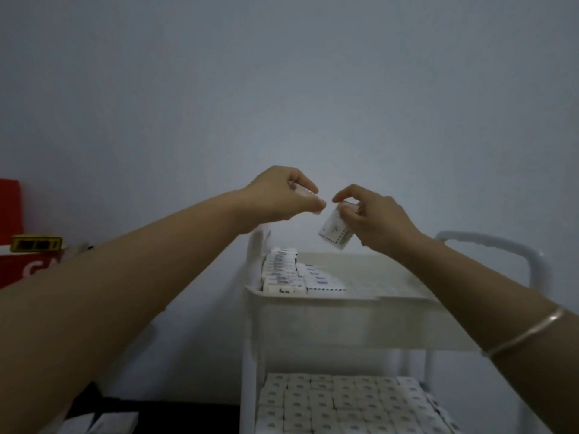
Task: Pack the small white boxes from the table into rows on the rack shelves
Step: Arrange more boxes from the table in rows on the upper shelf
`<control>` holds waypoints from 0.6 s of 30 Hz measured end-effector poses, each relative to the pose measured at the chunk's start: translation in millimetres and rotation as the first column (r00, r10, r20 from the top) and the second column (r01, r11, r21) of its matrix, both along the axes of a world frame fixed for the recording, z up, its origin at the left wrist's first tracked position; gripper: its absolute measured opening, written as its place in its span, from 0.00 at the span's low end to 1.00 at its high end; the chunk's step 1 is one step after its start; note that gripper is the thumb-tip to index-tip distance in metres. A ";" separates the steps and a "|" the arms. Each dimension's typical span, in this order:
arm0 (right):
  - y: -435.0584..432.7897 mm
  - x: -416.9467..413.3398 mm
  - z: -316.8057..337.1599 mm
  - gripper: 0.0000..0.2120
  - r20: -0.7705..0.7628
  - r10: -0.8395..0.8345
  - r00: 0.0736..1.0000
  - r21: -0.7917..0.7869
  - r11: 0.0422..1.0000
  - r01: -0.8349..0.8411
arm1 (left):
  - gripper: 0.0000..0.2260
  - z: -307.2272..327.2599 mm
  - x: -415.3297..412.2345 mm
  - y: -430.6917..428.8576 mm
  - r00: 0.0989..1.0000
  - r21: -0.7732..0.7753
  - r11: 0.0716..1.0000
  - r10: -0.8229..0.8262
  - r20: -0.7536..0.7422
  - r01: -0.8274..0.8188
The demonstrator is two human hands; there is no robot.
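Both my hands are raised above the white rack's top shelf [369, 303]. My left hand [279, 195] grips a small white box [89, 191], mostly hidden under its fingers. My right hand [369, 214] pinches another small white box [335, 230] by its top, so that it hangs tilted below the fingers. Several boxes [283, 272] stand in rows at the left end of the top shelf; the rest of that shelf is bare. The lower shelf [344, 402] is packed with rows of boxes.
A white rack handle [501, 245] curves up at the right end. A red container with a yellow label [36, 244] stands at far left. White packets [103, 422] lie on a dark surface at bottom left. A plain wall is behind.
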State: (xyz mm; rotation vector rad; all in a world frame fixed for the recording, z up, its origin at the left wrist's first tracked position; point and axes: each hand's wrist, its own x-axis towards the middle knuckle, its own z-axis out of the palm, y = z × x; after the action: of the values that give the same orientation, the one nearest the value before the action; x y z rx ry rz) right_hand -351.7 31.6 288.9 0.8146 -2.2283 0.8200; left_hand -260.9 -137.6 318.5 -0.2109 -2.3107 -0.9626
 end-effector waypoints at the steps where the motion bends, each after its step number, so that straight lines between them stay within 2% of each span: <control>1: -6.0 -6.5 1.9 0.10 0.004 -0.020 1.000 0.013 1.000 0.020 | 0.12 1.9 -7.3 -2.0 1.000 -0.008 1.000 -0.001 -0.003 0.001; 5: -25.8 -31.2 -1.9 0.09 0.069 -0.002 0.998 0.074 0.997 -0.003 | 0.12 7.1 -32.7 -10.0 1.000 -0.037 0.999 0.016 -0.001 -0.016; 9: -27.2 -48.7 -21.2 0.17 0.167 0.102 0.981 0.095 0.988 -0.119 | 0.14 5.6 -52.4 -16.6 0.999 -0.038 0.998 0.043 0.000 -0.043; 14: -25.5 -54.8 -27.2 0.12 0.329 0.222 0.918 0.113 0.956 -0.271 | 0.15 6.1 -73.8 -14.8 0.991 -0.115 0.991 0.085 0.106 -0.073; 18: -28.7 -49.4 -28.4 0.10 0.432 0.290 0.854 0.081 0.930 -0.358 | 0.19 0.5 -85.3 -8.3 0.979 -0.103 0.989 0.120 0.164 -0.104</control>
State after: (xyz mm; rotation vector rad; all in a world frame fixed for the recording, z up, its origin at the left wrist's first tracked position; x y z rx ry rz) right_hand -401.1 3.0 260.4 1.2161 -2.5931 1.0655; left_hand -346.2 -145.8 319.0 -0.0368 -2.4973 -0.8447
